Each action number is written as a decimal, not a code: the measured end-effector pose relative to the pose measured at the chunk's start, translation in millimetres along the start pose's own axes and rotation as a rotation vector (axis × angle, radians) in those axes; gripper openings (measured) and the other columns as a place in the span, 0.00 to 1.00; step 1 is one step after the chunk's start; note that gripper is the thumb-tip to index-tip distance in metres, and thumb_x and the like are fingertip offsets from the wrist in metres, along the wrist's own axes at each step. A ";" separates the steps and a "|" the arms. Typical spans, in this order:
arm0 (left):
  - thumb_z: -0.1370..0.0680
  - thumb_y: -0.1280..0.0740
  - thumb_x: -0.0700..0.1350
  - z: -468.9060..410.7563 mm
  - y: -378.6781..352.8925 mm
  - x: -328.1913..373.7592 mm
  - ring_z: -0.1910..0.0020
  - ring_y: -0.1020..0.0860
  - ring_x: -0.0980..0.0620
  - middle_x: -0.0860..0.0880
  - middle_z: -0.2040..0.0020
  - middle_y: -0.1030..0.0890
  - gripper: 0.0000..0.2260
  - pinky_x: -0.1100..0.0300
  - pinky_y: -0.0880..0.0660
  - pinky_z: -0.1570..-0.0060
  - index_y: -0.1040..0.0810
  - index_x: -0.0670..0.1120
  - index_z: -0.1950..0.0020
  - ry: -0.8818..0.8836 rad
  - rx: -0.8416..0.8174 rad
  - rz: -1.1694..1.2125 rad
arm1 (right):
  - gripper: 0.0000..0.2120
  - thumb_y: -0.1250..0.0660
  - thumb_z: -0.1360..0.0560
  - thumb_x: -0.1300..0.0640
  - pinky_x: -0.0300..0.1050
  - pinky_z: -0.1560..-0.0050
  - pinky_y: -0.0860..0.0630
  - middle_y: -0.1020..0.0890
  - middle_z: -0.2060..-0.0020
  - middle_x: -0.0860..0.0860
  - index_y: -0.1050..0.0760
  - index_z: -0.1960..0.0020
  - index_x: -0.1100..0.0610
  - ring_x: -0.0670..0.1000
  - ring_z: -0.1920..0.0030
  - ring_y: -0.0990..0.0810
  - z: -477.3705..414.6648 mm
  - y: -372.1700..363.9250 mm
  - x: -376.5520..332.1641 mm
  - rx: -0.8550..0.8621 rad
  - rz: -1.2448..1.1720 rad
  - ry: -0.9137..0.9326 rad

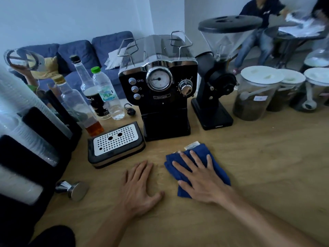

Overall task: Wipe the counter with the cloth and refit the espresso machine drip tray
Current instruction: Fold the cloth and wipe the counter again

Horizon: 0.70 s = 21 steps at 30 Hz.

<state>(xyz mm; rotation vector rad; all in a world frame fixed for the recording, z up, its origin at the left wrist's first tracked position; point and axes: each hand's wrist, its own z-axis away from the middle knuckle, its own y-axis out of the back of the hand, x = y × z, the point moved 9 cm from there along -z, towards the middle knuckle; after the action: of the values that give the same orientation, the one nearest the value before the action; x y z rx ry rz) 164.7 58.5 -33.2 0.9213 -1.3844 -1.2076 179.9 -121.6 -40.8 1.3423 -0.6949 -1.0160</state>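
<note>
Blue cloth [220,171], folded into a thick pad, lies on the wooden bench [258,166] in front of the espresso machine [160,97], slightly right of its base. The right hand [203,177] lies flat on top of it, grip wide, fingers straight and spread, palm pressing down, thumb at the cloth's near left edge; no finger curls round the fabric (a pale label shows at the far edge). Its forearm comes in low over the bench from the near right. The left hand [140,186] rests palm down on bare wood just left of the cloth and apart from it; its grip is wide too, fingers straight and pointing away from the person, thumb splayed toward the cloth, holding nothing.

The drip tray [115,145] is out of the machine; it sits on the bench to the left of the base, perforated metal grate upward, turned askew, its far right corner just beside the base (whether they touch I cannot tell).

A steel tamper [73,189] lies on its side toward the bench's left edge; bottles [106,93] stand behind the tray. A black grinder [213,97] stands right of the machine; lidded jars [256,93] stand toward the far right edge.
</note>
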 end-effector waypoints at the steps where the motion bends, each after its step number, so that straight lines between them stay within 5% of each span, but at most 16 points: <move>1: 0.33 0.49 0.74 0.4 -0.9 1.2 0.24 0.57 0.57 0.57 0.22 0.54 0.43 0.48 0.59 0.25 0.56 0.57 0.23 -0.006 0.000 0.003 | 0.32 0.63 0.28 0.34 0.70 0.33 0.66 0.66 0.25 0.45 0.64 0.26 0.38 0.55 0.26 0.69 6.3 1.1 12.6 0.003 0.004 -0.042; 7: 0.36 0.53 0.75 -4.5 0.1 2.5 0.24 0.57 0.55 0.57 0.21 0.55 0.45 0.47 0.60 0.26 0.56 0.56 0.22 -0.004 -0.007 0.009 | 0.33 0.60 0.24 0.33 0.75 0.36 0.64 0.63 0.24 0.53 0.64 0.25 0.44 0.63 0.27 0.68 -35.9 4.8 45.3 0.028 -0.096 -0.481; 15: 0.35 0.50 0.74 -2.2 3.4 -0.4 0.23 0.54 0.55 0.55 0.21 0.51 0.44 0.45 0.56 0.26 0.51 0.55 0.23 -0.022 0.014 0.030 | 0.30 0.61 0.26 0.38 0.67 0.29 0.63 0.63 0.24 0.46 0.64 0.26 0.39 0.54 0.26 0.67 0.9 2.9 5.3 0.018 0.002 -0.111; 21: 0.36 0.51 0.74 -2.5 0.9 3.3 0.23 0.57 0.55 0.56 0.21 0.54 0.45 0.45 0.57 0.26 0.53 0.55 0.22 -0.023 -0.017 0.047 | 0.29 0.57 0.22 0.39 0.69 0.32 0.65 0.61 0.24 0.50 0.63 0.24 0.44 0.60 0.26 0.67 -23.8 4.1 36.5 0.021 -0.093 -0.443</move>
<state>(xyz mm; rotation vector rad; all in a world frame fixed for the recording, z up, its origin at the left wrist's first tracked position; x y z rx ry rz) 166.7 55.0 -31.8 0.8605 -1.4041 -1.1959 217.4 -143.8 -45.3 1.1849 -0.9800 -1.4052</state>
